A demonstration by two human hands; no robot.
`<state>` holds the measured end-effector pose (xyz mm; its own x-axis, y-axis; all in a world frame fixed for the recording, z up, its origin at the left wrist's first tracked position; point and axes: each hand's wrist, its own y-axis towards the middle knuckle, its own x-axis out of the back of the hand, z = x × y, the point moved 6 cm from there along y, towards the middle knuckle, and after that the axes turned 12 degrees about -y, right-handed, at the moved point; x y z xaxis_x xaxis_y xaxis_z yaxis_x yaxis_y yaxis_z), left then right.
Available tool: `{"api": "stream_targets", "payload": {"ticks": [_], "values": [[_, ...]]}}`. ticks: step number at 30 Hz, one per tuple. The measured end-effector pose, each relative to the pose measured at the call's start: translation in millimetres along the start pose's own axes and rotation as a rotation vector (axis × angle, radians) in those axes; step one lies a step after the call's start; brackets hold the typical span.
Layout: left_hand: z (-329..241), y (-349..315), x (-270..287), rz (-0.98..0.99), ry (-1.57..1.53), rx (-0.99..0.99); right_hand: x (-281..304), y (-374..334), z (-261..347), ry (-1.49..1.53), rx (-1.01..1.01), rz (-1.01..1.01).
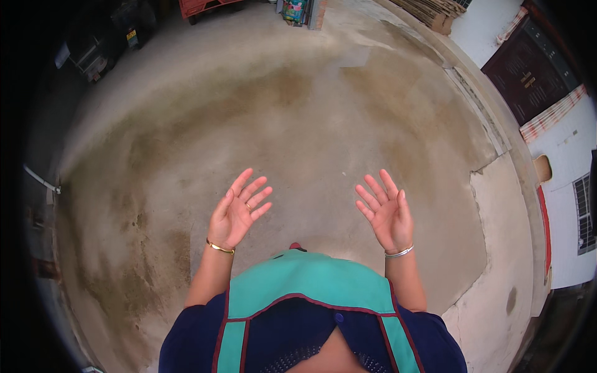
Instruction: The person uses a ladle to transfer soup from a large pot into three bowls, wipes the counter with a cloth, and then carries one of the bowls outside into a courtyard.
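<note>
Both of my hands are held up in front of my body, palms turned up, with nothing in them. My left hand has its fingers spread, a ring on one finger and a gold bracelet at the wrist. Level with it, well apart to the right, my right hand is also open with fingers stretched; a silver bracelet circles that wrist. Below and between them is the green apron with dark red trim that I wear over a dark blue top. Neither hand touches anything.
Stained concrete ground spreads around me. A raised paved ledge runs along the right, beside a white wall with a dark door. Stacked wood lies at the far right; a red vehicle part and a dark vehicle stand at the far left.
</note>
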<state>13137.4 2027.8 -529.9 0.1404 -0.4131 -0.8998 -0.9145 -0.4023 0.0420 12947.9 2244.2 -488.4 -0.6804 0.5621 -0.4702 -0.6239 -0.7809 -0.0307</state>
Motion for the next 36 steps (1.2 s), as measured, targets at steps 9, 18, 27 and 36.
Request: {"api": "stream_targets", "payload": {"ticks": [9, 18, 27, 36], "values": [[-51.2, 403.0, 18.8, 0.182, 0.045, 0.194, 76.0, 337.6, 56.1, 0.007, 0.115, -0.110], [-205.1, 703.6, 126.7, -0.059, 0.105, -0.030, 74.2, 775.0, 82.4, 0.039, -0.009, 0.195], [-231.0, 1096.1, 169.7, 0.063, 0.042, 0.155, 204.7, 1069.7, 134.7, -0.011, 0.044, -0.086], [-170.2, 1526.6, 158.8, 0.296, 0.062, 0.457, 388.7, 1357.1, 210.5, -0.032, 0.198, -0.357]]}}
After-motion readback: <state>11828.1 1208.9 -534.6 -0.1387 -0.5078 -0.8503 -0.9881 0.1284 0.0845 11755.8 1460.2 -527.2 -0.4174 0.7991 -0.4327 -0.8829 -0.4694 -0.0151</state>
